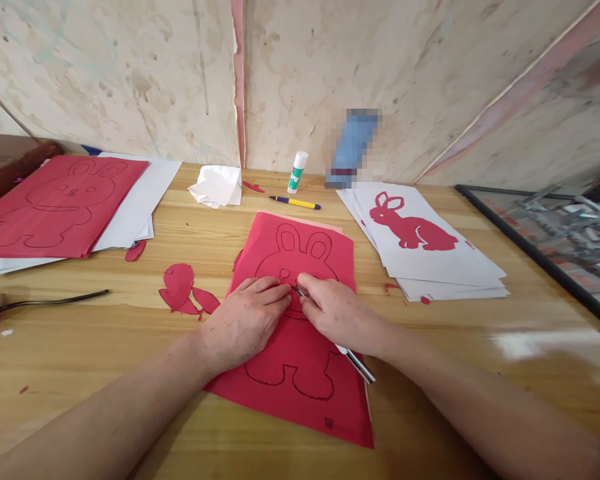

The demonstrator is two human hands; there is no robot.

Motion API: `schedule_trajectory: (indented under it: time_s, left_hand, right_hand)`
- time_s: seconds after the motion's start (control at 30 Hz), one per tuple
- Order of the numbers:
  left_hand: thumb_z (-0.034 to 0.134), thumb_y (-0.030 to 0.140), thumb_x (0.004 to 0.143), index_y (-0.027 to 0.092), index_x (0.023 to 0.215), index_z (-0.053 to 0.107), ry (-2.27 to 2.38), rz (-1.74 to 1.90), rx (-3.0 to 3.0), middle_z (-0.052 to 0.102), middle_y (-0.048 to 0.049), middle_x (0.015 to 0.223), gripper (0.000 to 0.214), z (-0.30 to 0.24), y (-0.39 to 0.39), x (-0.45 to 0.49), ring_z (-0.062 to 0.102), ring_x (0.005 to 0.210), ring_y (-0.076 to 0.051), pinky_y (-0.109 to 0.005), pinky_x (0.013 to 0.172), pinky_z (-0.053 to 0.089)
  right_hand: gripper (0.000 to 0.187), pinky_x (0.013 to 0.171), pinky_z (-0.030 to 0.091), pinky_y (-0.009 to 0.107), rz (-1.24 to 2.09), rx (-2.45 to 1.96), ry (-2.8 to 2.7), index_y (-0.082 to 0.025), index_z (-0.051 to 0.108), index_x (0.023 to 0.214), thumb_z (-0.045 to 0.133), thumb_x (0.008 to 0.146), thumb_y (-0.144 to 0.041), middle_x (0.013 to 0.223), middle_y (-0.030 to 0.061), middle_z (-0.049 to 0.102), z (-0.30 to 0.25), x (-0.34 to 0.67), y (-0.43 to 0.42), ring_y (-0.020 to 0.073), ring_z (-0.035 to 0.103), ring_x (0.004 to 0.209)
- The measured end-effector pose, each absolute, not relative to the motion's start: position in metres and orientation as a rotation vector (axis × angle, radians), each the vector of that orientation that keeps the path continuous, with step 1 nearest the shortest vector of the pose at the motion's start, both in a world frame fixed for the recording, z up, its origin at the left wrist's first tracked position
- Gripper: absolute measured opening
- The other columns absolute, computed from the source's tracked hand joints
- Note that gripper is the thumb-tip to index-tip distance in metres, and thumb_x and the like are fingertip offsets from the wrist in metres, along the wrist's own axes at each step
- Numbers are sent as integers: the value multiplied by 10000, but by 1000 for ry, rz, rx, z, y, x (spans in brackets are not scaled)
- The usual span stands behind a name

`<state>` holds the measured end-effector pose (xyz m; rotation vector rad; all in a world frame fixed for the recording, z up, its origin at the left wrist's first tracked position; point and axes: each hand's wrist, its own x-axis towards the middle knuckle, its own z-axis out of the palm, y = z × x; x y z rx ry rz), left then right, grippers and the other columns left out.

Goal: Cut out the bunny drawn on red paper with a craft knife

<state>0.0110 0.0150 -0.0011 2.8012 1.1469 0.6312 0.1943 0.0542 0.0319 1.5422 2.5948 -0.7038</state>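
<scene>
A red paper sheet [310,340] with a dark-outlined rabbit lies on the wooden table in front of me, with a paler sheet edge showing beneath it. My left hand [250,317] rests flat on its left half, fingers stretched towards the rabbit's face and holding nothing. On the face, my right hand [337,310] grips a slim, pen-shaped craft knife [357,365]. Its dark metal tip touches the paper close to my left fingertips, while its silver and black end sticks out below my palm. My hands hide part of the drawn face and body.
Red paper scraps [180,288] lie left of the sheet. Another rabbit-outlined red sheet [60,207] tops white papers. Behind are crumpled white paper [217,185], a glue stick [297,173] and a yellow-blue pen [295,203]. At right are a red rabbit cutout [415,227] on white sheets and a black-framed panel [530,253].
</scene>
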Motion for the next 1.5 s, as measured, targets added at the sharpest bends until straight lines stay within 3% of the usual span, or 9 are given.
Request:
schedule_trajectory:
  time_s: [0.87, 1.13, 1.3, 1.5]
  left_hand:
    - [409, 136, 936, 127, 1138, 587, 1126, 654, 2743, 621, -91, 1203, 269, -3, 15, 8, 521, 1162, -263, -453, 919, 487]
    - [406, 148, 944, 129, 1167, 578, 1118, 649, 2753, 614, -94, 1225, 282, -3, 16, 7, 529, 1154, -267, -455, 908, 494]
    - [388, 130, 941, 119, 1170, 576, 1075, 655, 2797, 604, -114, 1236, 296, -3, 15, 6, 520, 1164, -270, -466, 895, 497]
    - [392, 113, 934, 113, 1137, 587, 1057, 642, 2795, 619, -102, 1208, 281, 1, 14, 6, 529, 1143, -270, -448, 878, 502]
  right_hand:
    - [63, 496, 181, 260, -523, 1418, 2607, -213, 463, 828, 421, 859, -178, 606, -25, 479, 37, 198, 58, 115, 371, 523]
    - [134, 511, 169, 281, -342, 1394, 2695, -227, 472, 859, 352, 918, -239, 559, -29, 481, 48, 209, 59, 131, 393, 503]
    - [140, 538, 212, 282, -279, 1374, 2685, -200, 478, 839, 371, 892, -128, 723, 14, 573, 50, 211, 55, 135, 477, 615]
    - [192, 574, 246, 285, -163, 1279, 2787, -191, 506, 848, 366, 873, -62, 761, 21, 551, 33, 212, 53, 147, 489, 689]
